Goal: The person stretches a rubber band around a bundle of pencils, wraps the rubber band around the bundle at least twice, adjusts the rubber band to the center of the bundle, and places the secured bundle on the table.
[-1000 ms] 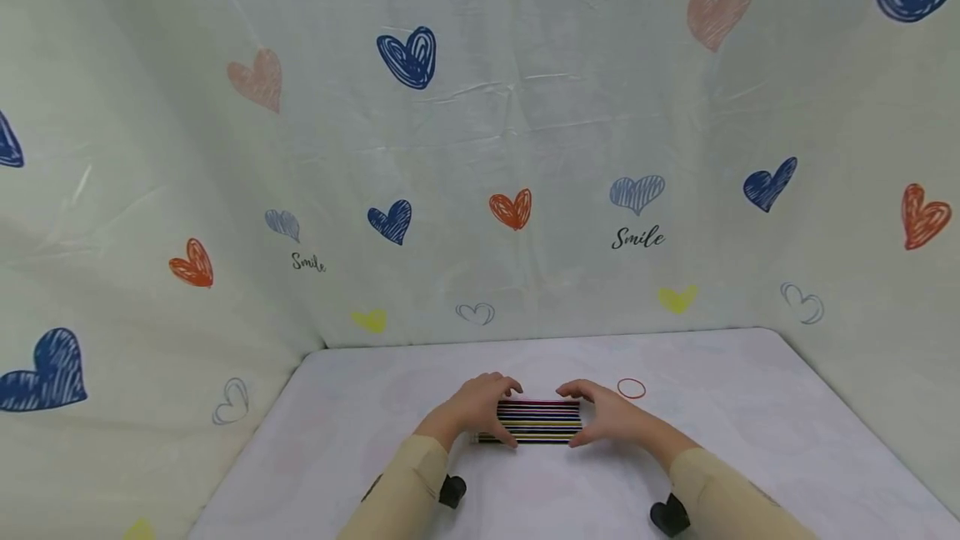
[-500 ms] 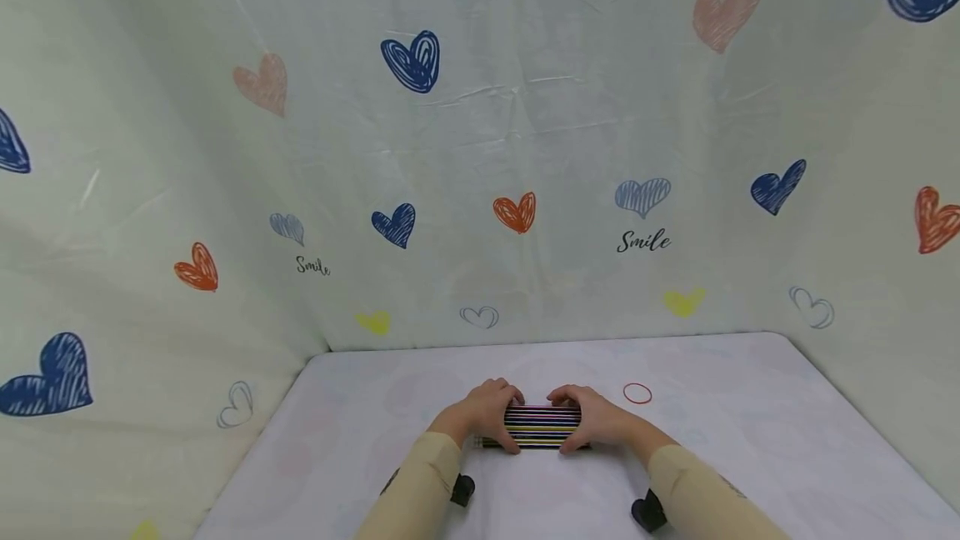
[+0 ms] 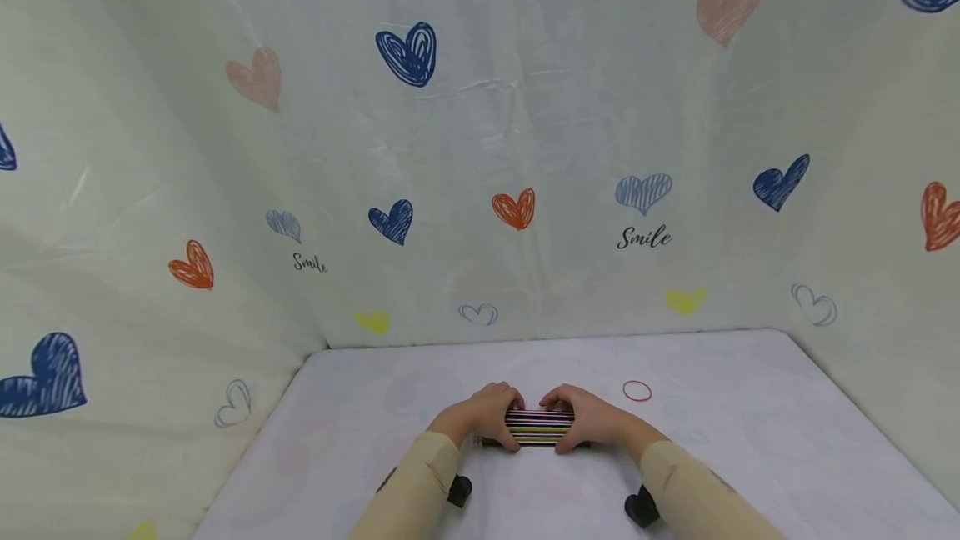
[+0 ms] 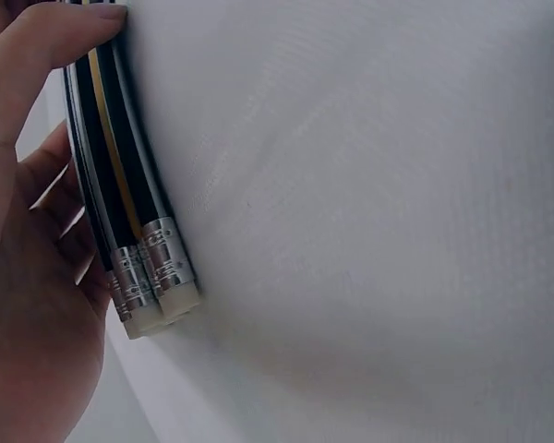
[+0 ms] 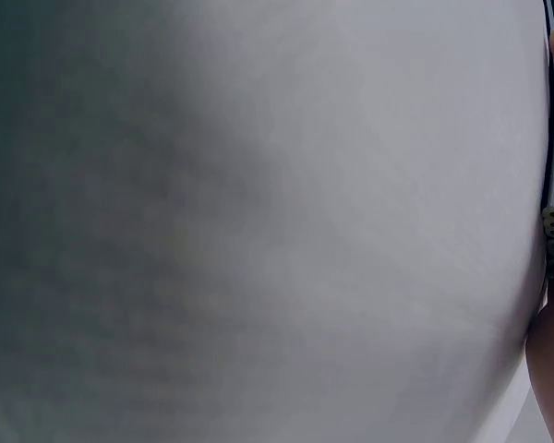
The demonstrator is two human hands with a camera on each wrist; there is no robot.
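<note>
In my head view, the bundle of pencils [image 3: 536, 430] lies crosswise on the white table [image 3: 547, 490], its long axis running left to right, between the left hand [image 3: 486, 413] and the right hand [image 3: 591, 418]. I read both hands as grasping it: each curls round its own end, thumb at the near side and fingers at the far side, so the squeeze goes across the pencils rather than along them. My left wrist view bears that out on its side, with the thumb laid over the barrels and the eraser ends [image 4: 175, 297] reaching back beside the palm. My right wrist view catches only a sliver of barrels and skin at its edge, so I cannot tell how firmly that hand presses. Neither hand is nearer the bundle; both touch it. The red loop [image 3: 637, 401] lies apart on the table, farther out and off to the right, and of the two hands the right is closer to it.
</note>
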